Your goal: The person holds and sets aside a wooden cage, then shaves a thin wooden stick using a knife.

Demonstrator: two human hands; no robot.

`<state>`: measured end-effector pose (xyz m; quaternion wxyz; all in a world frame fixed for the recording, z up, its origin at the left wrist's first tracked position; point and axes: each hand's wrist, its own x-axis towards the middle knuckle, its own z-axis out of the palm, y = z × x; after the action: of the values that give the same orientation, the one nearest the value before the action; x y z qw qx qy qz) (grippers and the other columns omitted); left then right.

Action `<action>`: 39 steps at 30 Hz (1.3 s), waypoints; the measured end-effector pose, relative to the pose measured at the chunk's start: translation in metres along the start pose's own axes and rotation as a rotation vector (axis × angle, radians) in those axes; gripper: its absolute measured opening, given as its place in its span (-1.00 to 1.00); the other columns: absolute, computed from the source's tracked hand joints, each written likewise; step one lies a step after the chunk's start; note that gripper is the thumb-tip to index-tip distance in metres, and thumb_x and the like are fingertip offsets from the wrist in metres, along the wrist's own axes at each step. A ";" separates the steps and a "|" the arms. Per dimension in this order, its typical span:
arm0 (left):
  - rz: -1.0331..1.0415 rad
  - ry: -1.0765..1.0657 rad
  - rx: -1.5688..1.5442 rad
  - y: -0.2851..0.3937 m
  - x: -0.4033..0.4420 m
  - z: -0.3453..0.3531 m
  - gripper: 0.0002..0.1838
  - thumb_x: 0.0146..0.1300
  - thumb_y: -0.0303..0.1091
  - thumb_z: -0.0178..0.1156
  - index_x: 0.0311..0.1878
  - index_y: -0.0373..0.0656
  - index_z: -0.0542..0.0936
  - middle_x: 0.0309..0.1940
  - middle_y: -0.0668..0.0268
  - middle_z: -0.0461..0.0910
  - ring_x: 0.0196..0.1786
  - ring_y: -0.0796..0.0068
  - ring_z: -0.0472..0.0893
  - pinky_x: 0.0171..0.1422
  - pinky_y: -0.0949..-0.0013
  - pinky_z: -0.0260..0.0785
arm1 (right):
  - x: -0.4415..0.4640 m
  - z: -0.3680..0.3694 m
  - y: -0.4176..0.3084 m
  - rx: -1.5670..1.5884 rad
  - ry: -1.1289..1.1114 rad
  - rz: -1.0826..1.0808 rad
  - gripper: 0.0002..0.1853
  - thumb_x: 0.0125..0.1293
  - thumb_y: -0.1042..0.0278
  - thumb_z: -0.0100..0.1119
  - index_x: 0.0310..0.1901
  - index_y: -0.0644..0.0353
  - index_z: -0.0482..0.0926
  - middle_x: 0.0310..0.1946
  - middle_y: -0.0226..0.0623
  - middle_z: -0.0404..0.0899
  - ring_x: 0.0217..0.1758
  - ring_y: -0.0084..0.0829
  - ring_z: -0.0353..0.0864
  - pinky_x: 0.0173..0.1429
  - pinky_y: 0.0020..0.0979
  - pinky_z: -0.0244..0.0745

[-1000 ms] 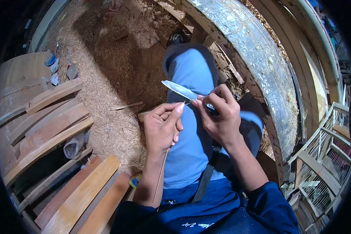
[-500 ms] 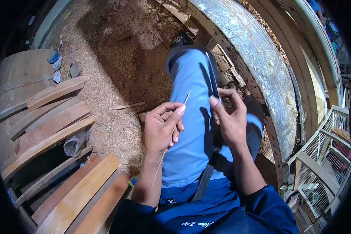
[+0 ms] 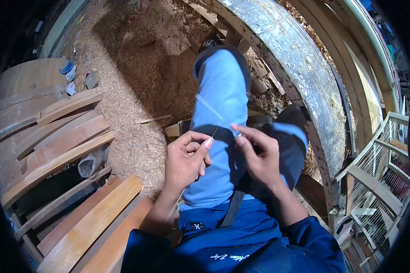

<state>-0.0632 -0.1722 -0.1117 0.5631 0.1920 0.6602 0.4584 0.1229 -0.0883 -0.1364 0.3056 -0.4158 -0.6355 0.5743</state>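
My left hand (image 3: 186, 160) is closed in a pinch on a thin wooden stick (image 3: 215, 130). The stick's tip pokes up past the thumb, and its long tail runs down along my left forearm. To the right, my right hand (image 3: 261, 157) is closed on a slim blade-like tool (image 3: 208, 107), smeared by motion. The tool slants up and left over the stick's tip; I cannot tell whether they touch. Both hands are above my leg in light blue trousers (image 3: 221, 82).
Curved and straight boards (image 3: 89, 200) lie stacked at the left. A large curved, worn slab (image 3: 300, 59) arcs along the right. At the lower right stands a cage-like frame of thin slats (image 3: 373, 182). Wood shavings (image 3: 132, 136) cover the ground.
My right hand has moved left, towards my left hand, and the tool has swung from nearly upright to slanting left over the stick. My left hand has dropped slightly, still holding the stick.
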 end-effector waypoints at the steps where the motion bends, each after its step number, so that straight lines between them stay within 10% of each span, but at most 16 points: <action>1: -0.011 0.023 -0.001 -0.004 -0.005 0.001 -0.84 0.52 -0.43 0.28 -0.04 -0.36 0.62 -0.57 0.23 0.65 -0.72 0.69 0.46 -0.67 0.58 0.21 | -0.004 0.003 -0.001 -0.041 0.007 -0.066 -0.74 0.40 0.53 0.37 0.09 0.29 0.75 -0.18 -0.10 0.80 -0.16 -0.43 0.81 -0.06 -0.41 0.64; 13: 0.005 0.151 -0.131 -0.033 -0.032 0.014 -0.88 0.48 -0.48 0.31 -0.08 -0.36 0.62 -0.56 0.26 0.63 -0.72 0.70 0.43 -0.68 0.56 0.19 | -0.030 0.015 0.011 -0.231 0.024 -0.255 -0.85 0.23 0.48 0.51 -0.16 0.23 0.82 -0.44 -0.20 0.70 -0.50 -0.29 0.71 -0.44 -0.33 0.51; 39: -0.015 0.168 -0.195 -0.037 -0.030 0.016 -0.82 0.49 -0.42 0.33 -0.16 -0.40 0.67 -0.62 0.26 0.60 -0.76 0.69 0.39 -0.71 0.56 0.10 | -0.029 0.015 0.017 -0.389 0.106 -0.362 -0.86 0.21 0.33 0.56 -0.28 0.14 0.78 -0.56 -0.31 0.58 -0.59 -0.26 0.62 -0.52 -0.25 0.43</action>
<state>-0.0304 -0.2075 -0.1243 0.5254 0.0924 0.6586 0.5307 0.1269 -0.1212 -0.1531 0.3504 -0.3759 -0.7810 0.3549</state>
